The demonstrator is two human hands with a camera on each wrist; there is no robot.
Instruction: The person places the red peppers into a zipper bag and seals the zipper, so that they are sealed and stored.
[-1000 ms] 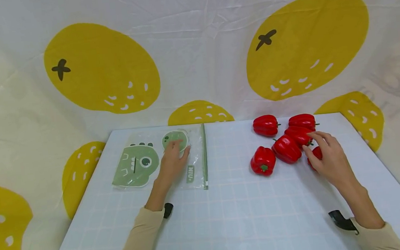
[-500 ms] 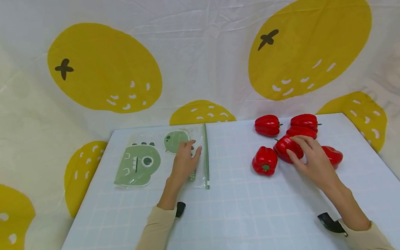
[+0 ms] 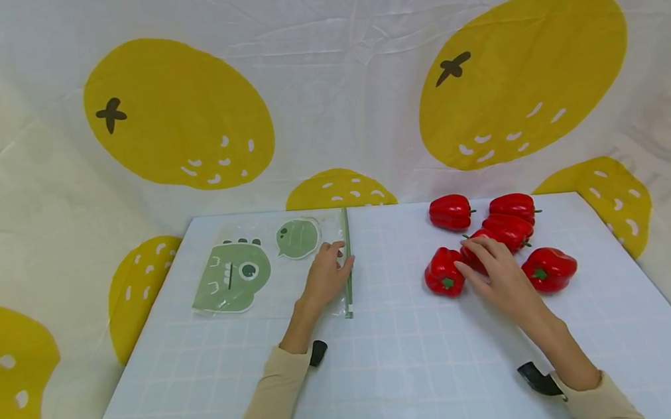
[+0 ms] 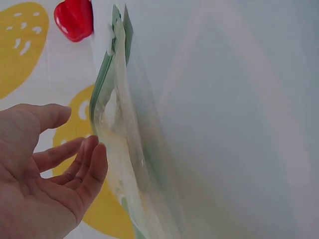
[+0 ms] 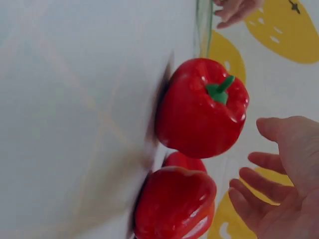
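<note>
A flat clear zip bag (image 3: 234, 281) printed with a green dinosaur lies at the left of the table. Over its green zip strip (image 3: 345, 225) hovers my left hand (image 3: 323, 277), fingers loosely bent and holding nothing. In the left wrist view its fingertips are close to the bag's edge; whether they touch is unclear. My right hand (image 3: 502, 281) is above the red bell peppers, fingers spread and relaxed. It partly hides one bell pepper (image 3: 473, 244). Nearest its thumb sits a bell pepper with a green stem (image 3: 444, 273), apart from the hand in the right wrist view.
More red bell peppers lie at the right: one at the back left (image 3: 451, 213), one at the back right (image 3: 513, 206), one below that (image 3: 511, 229), and one at the front right (image 3: 550, 269). A fruit-print cloth (image 3: 345, 115) hangs behind the table (image 3: 397, 364).
My left hand has moved right from the bag's middle to its zip edge. My right hand has moved left over the bell peppers, uncovering the front-right one. The bag and bell peppers look unmoved.
</note>
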